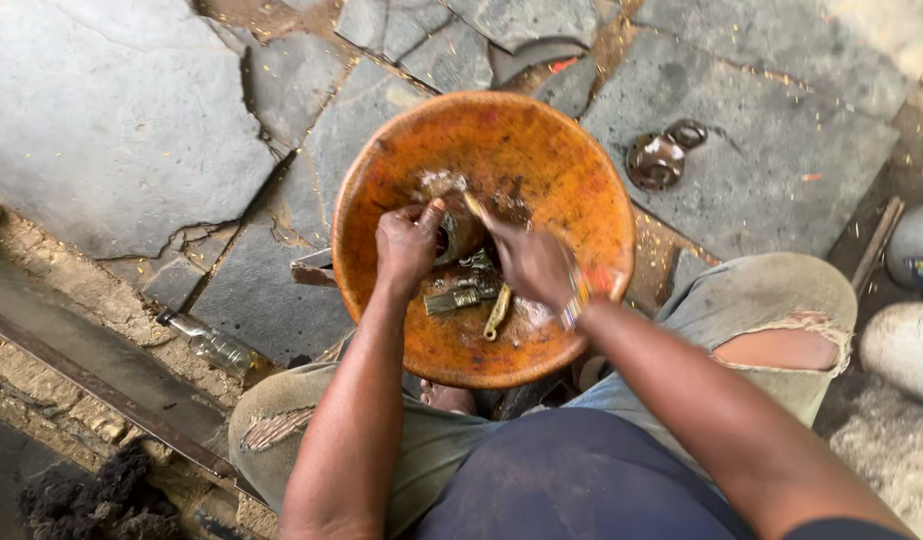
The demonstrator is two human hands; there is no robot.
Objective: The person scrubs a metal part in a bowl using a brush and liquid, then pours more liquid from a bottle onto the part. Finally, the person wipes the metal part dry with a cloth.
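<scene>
A wide orange bowl (542,140), rusty and stained, rests on the stone floor between my knees. My left hand (406,245) grips a small dark metal part (456,235) over the middle of the bowl. My right hand (531,262) holds a thin brush-like tool (476,206) pressed against that part; beaded bands circle its wrist. Below the hands, a brass-coloured padlock body (460,298) and a yellowish curved piece (497,314) lie in the bowl's wet bottom.
A round metal piece (663,157) lies on the stone slabs beyond the bowl. A small glass bottle (214,345) lies at the left beside a long metal bar (92,375). Pale sacks (907,340) sit at the right edge. My torn trousers (772,320) flank the bowl.
</scene>
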